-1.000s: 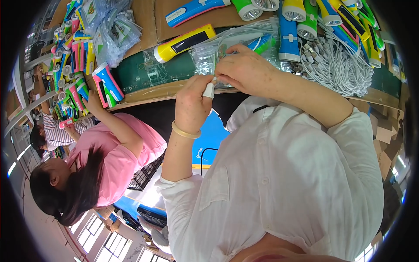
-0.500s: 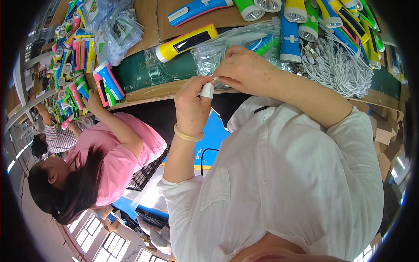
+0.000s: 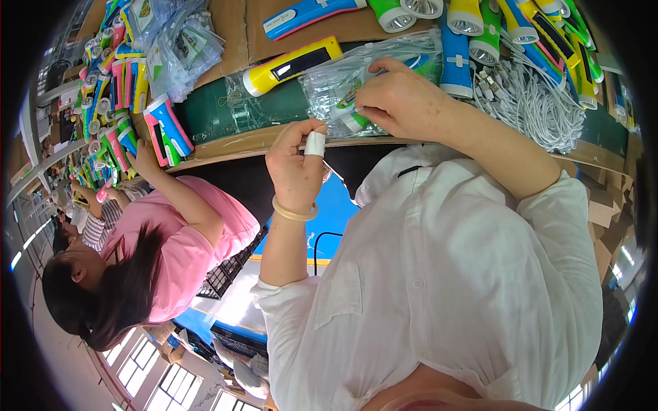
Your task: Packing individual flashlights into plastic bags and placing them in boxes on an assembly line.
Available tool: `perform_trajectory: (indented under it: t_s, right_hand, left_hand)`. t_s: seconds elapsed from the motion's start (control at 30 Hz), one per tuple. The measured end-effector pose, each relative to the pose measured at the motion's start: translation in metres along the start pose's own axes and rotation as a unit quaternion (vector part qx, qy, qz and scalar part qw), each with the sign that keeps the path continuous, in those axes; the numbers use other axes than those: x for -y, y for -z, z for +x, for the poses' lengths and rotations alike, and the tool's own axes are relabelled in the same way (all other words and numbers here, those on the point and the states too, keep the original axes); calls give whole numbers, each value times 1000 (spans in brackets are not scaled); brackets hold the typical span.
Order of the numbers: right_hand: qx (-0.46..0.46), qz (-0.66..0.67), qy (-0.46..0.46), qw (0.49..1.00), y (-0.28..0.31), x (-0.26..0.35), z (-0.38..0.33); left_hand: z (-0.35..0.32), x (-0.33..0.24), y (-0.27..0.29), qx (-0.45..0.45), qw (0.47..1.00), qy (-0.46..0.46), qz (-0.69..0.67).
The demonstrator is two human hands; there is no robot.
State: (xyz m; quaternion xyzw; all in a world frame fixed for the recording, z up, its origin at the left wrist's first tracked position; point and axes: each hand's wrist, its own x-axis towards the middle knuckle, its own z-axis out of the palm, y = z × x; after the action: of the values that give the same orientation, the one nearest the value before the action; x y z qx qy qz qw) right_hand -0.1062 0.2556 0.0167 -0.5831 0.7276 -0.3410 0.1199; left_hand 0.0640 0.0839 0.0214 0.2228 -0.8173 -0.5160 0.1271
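Upper middle of the frame: the right hand (image 3: 401, 103) pinches a clear bag (image 3: 343, 85) on the surface (image 3: 226, 140), steadying it. The left hand (image 3: 296, 164), fingers curled with one taped, touches the bag's edge.

The person's right hand (image 3: 401, 103) covers much of the clear crinkled plastic bag (image 3: 343, 85), so its contents stay unclear; beside that bag, the row of coloured plastic torches (image 3: 480, 27) is cut off by the picture's top edge
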Motion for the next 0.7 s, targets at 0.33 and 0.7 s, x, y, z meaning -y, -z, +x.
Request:
perform_trajectory:
  t_s: [0.33,0.7]
  right_hand:
    - [-38,-103,21,994,12,-6,-4]
    - [-58,-121,32,990,7,-7,-3]
  left_hand:
    - [3,5,5,-5,999,36,-38]
    - [21,-17,-19,-1,932,-261,253]
